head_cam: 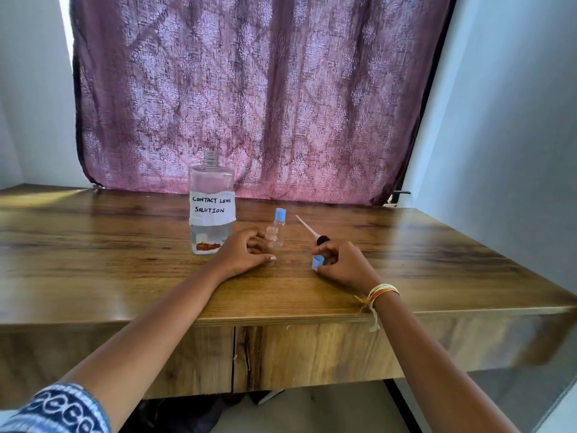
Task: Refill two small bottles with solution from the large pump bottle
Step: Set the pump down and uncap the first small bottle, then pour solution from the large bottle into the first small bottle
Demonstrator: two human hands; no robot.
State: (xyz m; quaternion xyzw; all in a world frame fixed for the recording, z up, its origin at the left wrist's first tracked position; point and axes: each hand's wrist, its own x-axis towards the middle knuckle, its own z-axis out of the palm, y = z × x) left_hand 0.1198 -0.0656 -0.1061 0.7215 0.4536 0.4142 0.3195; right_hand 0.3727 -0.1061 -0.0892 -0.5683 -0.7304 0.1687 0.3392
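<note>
Large bottle (pixel 211 210): clear plastic, upright on the wooden table (pixel 93 245), left of centre; neck open, no pump fitted; white label hand-lettered "CONTACT LENS SOLUTION"; clear liquid in the lower part only, an orange-brown mark near the base.

Small open bottle (pixel 271 238): clear, uncapped, upright just right of the large bottle; held by the left hand (pixel 246 254), whose fingers curl round it, thumb lying along the table in front; how far it is filled cannot be told.

Small capped bottle (pixel 278 228): clear, blue cap on, upright directly behind the open one; whether the two touch cannot be told.

Loose blue cap (pixel 317 263): pinched between thumb and fingers of the right hand (pixel 343 265), just above or on the table surface, which of the two unclear; remaining fingers folded in.

Pump head (pixel 322 240): dark, lying on the table just beyond the right hand's knuckles; its pale dip tube (pixel 305 225) slants away toward the back left, right of the small bottles.

Right wrist: band of yellow and orange threads (pixel 379 292), loose ends hanging over the table edge; left arm: blue-and-white patterned sleeve (pixel 59 410) at the lower left corner.

Surroundings: table with wood-grain top and a front panel seam below; purple patterned curtain (pixel 249 89) behind; pale walls either side.
</note>
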